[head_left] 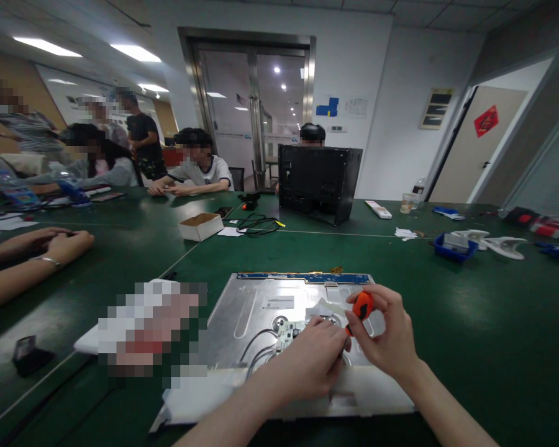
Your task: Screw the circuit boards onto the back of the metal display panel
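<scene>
Head view: keep orange tool (363,305), pinched in right hand (387,335), steady over metal panel (230,320) toward worktop's (484,347) near edge; cannot tell left hand's (317,355) grip.

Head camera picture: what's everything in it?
Table: one, green, across the view
Metal panel: one, silver, near part of the table
Circuit strip: one, blue, panel's far edge
Circuit board: one, pale green, on the panel
Tool: one, orange and black, over the panel
Casing: one, black, beyond the panel
Box: one, white, left of the casing
Tray: one, blue, right side
Glass doors: two, clear, back
Other people: several, mixed clothes, left and back
Small things: several, mixed colours, around the table
Left hand: one, bare, over the panel
Right hand: one, bare, holding the tool
</scene>
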Tool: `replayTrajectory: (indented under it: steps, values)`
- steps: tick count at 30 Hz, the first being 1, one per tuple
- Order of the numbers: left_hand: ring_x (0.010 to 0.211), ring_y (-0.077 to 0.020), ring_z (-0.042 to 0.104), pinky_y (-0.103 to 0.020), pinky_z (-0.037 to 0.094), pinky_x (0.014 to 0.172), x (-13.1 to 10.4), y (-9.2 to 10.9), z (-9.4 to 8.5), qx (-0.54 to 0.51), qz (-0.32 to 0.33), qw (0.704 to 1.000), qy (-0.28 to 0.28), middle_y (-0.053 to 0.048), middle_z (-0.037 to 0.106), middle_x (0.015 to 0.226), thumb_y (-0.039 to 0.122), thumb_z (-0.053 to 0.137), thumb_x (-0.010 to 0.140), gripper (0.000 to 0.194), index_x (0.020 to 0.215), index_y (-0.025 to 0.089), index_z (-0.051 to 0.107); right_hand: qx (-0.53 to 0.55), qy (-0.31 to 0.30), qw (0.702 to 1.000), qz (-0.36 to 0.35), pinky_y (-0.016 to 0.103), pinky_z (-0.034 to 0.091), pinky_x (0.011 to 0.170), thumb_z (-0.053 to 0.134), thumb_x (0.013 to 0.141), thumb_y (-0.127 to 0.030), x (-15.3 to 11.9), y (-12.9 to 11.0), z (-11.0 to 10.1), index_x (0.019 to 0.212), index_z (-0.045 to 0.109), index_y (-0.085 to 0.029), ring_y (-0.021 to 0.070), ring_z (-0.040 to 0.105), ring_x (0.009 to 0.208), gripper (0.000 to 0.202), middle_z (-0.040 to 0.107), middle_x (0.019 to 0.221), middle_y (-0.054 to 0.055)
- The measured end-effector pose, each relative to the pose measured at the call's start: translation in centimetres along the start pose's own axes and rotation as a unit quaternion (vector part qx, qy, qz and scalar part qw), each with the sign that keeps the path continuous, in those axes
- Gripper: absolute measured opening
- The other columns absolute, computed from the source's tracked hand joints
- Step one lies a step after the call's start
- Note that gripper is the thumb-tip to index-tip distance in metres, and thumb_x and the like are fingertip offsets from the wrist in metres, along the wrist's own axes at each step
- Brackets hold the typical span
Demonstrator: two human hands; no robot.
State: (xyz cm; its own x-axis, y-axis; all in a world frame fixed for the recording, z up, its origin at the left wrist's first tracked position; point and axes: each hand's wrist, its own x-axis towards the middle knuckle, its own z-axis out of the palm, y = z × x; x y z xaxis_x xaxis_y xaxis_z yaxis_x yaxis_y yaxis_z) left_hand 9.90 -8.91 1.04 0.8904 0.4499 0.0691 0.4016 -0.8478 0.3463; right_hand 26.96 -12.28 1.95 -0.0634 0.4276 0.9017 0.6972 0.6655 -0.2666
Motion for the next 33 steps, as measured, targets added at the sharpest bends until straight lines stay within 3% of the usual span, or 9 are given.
replayTrajectory:
  steps: [11, 17, 24, 33]
  values:
    - [0.101, -0.0259, 0.061, -0.043, 0.043, 0.099, -0.02, -0.12, 0.22, -0.008, 0.009, 1.000, 0.011, -0.009, 0.067, 0.108, 0.011, 0.054, 0.085, 0.018, 0.103, 0.017, 0.057, -0.007, -0.020, 1.000, -0.015, 0.024, 0.056, 0.054, 0.051, 0.094, -0.018, 0.73, -0.68, -0.64, 0.124, 0.053, -0.020, 0.0141, 0.065, 0.064, 0.030, 0.069, 0.092, 0.006]
    - [0.104, -0.0265, 0.060, -0.043, 0.043, 0.100, -0.02, -0.14, 0.17, -0.013, 0.006, 1.000, 0.011, -0.009, 0.067, 0.109, 0.010, 0.054, 0.083, 0.022, 0.103, 0.018, 0.055, -0.012, -0.007, 1.000, 0.005, 0.026, 0.058, 0.054, 0.063, 0.093, -0.028, 0.23, -0.21, -0.25, 0.123, 0.049, -0.021, 0.0159, 0.069, 0.062, 0.034, 0.070, 0.083, 0.003]
    - [0.105, -0.0267, 0.060, -0.043, 0.041, 0.101, 0.00, -0.29, 0.31, -0.015, 0.006, 1.000, 0.013, -0.010, 0.067, 0.112, 0.011, 0.054, 0.084, 0.022, 0.105, 0.019, 0.054, -0.034, 0.013, 0.999, -0.040, 0.027, 0.058, 0.054, 0.060, 0.094, -0.024, 0.67, -0.64, -0.48, 0.121, 0.051, -0.022, 0.0152, 0.070, 0.060, 0.028, 0.071, 0.081, 0.001]
    - [0.105, -0.0260, 0.059, -0.041, 0.042, 0.099, 0.15, -0.28, 0.32, -0.016, 0.003, 1.000, 0.008, -0.009, 0.066, 0.111, 0.010, 0.055, 0.083, 0.022, 0.103, 0.019, 0.054, -0.044, 0.017, 0.998, -0.033, 0.027, 0.058, 0.055, 0.060, 0.094, -0.025, 0.59, -0.59, -0.53, 0.120, 0.051, -0.022, 0.0156, 0.071, 0.060, 0.028, 0.072, 0.080, 0.001]
